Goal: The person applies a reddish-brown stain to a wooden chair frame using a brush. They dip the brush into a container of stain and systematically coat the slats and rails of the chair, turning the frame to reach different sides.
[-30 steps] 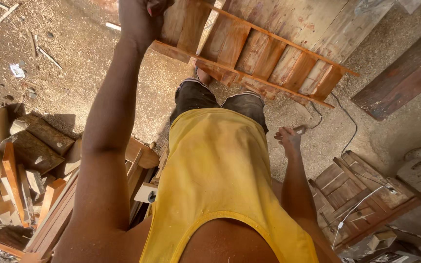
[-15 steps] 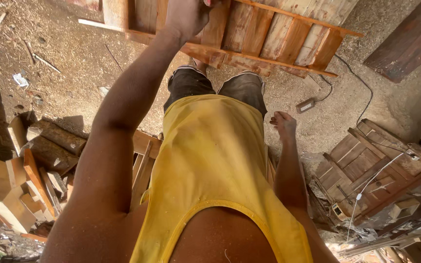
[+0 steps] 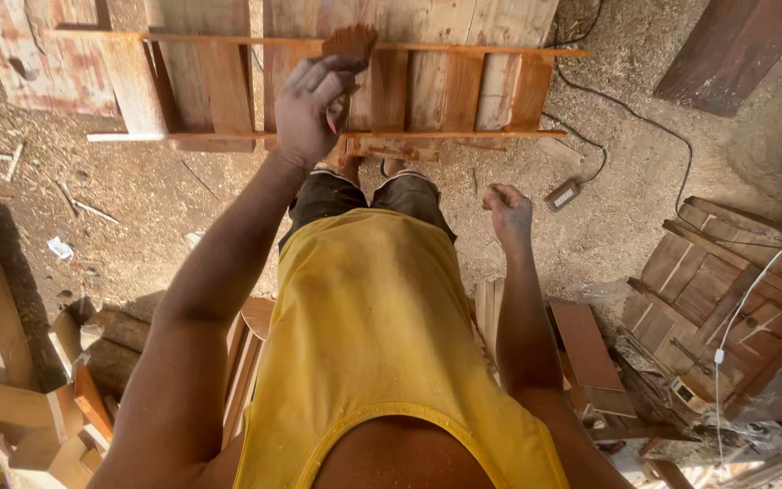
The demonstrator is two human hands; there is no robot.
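My left hand (image 3: 312,107) is raised in front of me, its fingers closed on a small reddish-brown piece (image 3: 349,42), perhaps sandpaper, that sticks up above the knuckles. Behind it a slatted wooden frame (image 3: 463,91) lies on the sawdust floor just past my feet. My right hand (image 3: 509,214) hangs lower at my right side, fingers curled in, with nothing visible in it. My yellow sleeveless top (image 3: 368,335) fills the middle of the view.
A black cable (image 3: 631,113) runs over the sawdust to a small grey box (image 3: 563,194). A dark plank (image 3: 726,50) lies at the top right. A panelled wooden door piece (image 3: 717,290) lies to the right. Offcuts and logs (image 3: 74,371) are piled at the lower left.
My left hand has come off the frame's rail and now holds the brown piece up before it. The view has swung so the frame lies square ahead. My right hand has barely moved.
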